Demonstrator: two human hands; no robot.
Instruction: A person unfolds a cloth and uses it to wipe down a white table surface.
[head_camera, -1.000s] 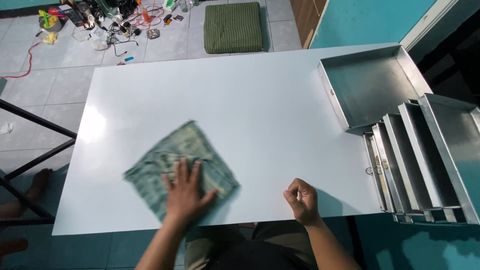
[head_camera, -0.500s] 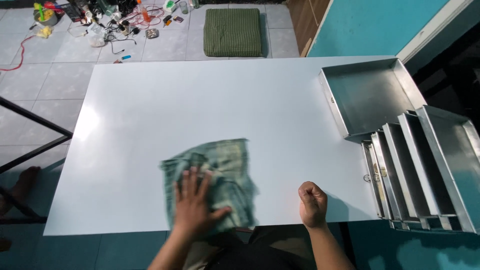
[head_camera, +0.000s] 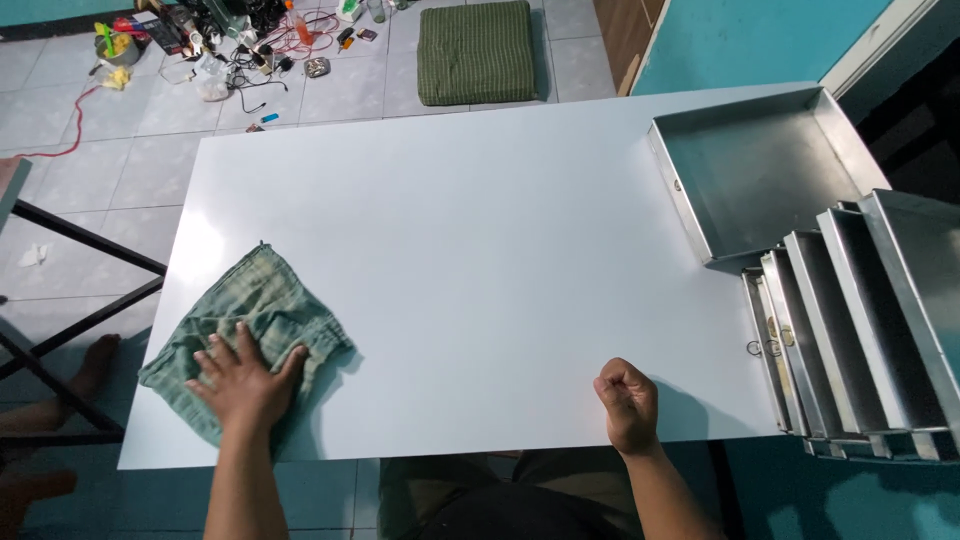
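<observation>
Now the left hand (head_camera: 243, 385) lies flat, fingers spread, pressing on the green checked cloth (head_camera: 250, 330) near the front-left corner of the white table (head_camera: 480, 230). Palm covers the cloth's near edge; the rest of the fabric bunches up and away from the wrist, toward the table's left edge. Versus half a second ago: cloth and hand have shifted left along the front of the board, from about mid-front to close to the left corner. A second ago the cloth was also left of centre, so the hand has gone right and come back left. Cloth shape changed too, now more crumpled, one corner pointing to the far side. The right hand (head_camera: 626, 402) is closed in a loose fist, holding nothing visible, knuckles resting on the table at the front edge, right of centre. It has stayed in roughly the same spot across all three frames. On the right end of the table, a shallow metal tray (head_camera: 760, 175) lies flat, and a row of similar metal trays (head_camera: 860, 330) stands on edge just beside it, leaning together; unchanged. On the tiled floor beyond the table: a green cushion (head_camera: 475, 50) and a tangle of cables and small tools (head_camera: 220, 45). A bare foot (head_camera: 95, 360) shows on the floor by the black frame at left.
</observation>
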